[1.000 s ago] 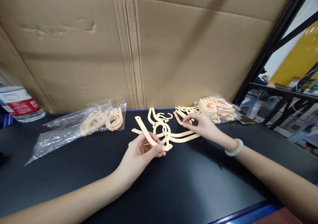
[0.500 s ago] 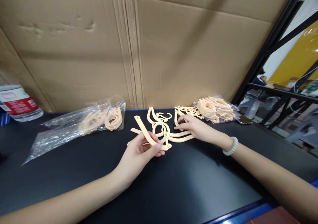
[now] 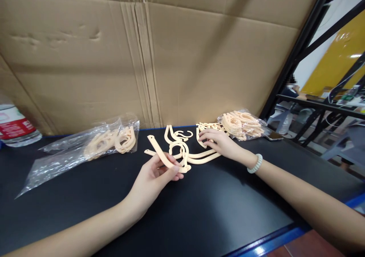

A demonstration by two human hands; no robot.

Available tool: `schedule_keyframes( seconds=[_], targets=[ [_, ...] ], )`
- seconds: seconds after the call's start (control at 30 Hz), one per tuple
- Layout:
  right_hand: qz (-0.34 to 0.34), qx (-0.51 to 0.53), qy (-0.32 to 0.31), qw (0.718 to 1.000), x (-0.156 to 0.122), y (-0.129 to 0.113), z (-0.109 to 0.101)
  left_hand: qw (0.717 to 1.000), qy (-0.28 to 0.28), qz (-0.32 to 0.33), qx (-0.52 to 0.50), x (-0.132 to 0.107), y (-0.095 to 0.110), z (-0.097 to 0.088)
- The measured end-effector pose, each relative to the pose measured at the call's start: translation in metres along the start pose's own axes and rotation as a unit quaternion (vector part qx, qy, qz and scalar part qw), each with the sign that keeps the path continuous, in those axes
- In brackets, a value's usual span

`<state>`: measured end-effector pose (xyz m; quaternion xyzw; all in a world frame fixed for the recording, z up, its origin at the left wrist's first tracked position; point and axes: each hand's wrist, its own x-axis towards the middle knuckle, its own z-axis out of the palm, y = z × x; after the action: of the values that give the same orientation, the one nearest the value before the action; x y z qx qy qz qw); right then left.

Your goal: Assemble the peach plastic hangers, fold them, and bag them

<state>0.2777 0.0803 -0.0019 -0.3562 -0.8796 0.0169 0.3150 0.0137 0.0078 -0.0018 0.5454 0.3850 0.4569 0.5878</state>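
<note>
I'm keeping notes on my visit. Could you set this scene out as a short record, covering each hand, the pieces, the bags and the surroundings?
Left hand: holds a curved beige strip
Right hand: over beige pieces; grip unclear
Right wrist: pale bracelet
Left bag: clear, beige pieces inside
Right bag: clear, beige pieces inside, beside a phone
Far left: bottle, red-and-white label
Surface: black table
Behind: brown cardboard

Cardboard sheet (image 3: pixel 85 59): creased, behind black worktop (image 3: pixel 256 203)
Bottle (image 3: pixel 18 127): red-and-white label, far left
Smartphone (image 3: pixel 273 136): lying flat, right
Metal frame (image 3: pixel 303 40): black, right; seated person (image 3: pixel 291 92) beyond
</note>
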Motion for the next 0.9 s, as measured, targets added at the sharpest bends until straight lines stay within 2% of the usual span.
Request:
schedule_keyframes(
  seconds=[0.13, 0.2, 0.37, 0.53, 0.6, 0.67, 0.77, 0.83, 0.9],
  targets=[
    [0.028, -0.053, -0.061, 0.996, 0.001, -0.004, -0.001, 1.000, -0.001, 0.001, -0.003, 0.001, 0.000, 0.001],
    [0.058, -0.057, -0.057, 0.995, 0.002, -0.004, 0.001, 1.000, 0.000, 0.000, -0.005, 0.002, 0.000, 0.000],
    [0.110, -0.045, -0.003, 0.993, 0.002, 0.001, 0.007, 1.000, -0.001, -0.003, 0.003, 0.001, 0.000, 0.000],
    [0.150, -0.030, 0.068, 0.986, -0.002, 0.007, 0.000, 1.000, -0.001, 0.002, 0.006, 0.000, 0.001, 0.000],
    [0.173, 0.020, 0.113, 0.978, -0.002, 0.006, -0.004, 1.000, 0.001, 0.003, 0.010, 0.000, 0.001, 0.000],
    [0.218, 0.138, 0.153, 0.954, -0.002, 0.001, -0.006, 1.000, 0.002, 0.001, 0.011, 0.000, 0.000, -0.001],
    [0.288, 0.336, 0.184, 0.878, -0.001, -0.009, -0.006, 1.000, 0.000, -0.002, 0.006, -0.001, 0.001, -0.001],
    [0.320, 0.428, 0.181, 0.826, -0.002, -0.016, -0.005, 1.000, -0.001, -0.002, 0.000, -0.001, 0.001, -0.001],
    [0.347, 0.496, 0.145, 0.783, -0.002, -0.024, -0.005, 1.000, -0.001, -0.003, -0.001, -0.001, 0.002, -0.001]
  ],
)
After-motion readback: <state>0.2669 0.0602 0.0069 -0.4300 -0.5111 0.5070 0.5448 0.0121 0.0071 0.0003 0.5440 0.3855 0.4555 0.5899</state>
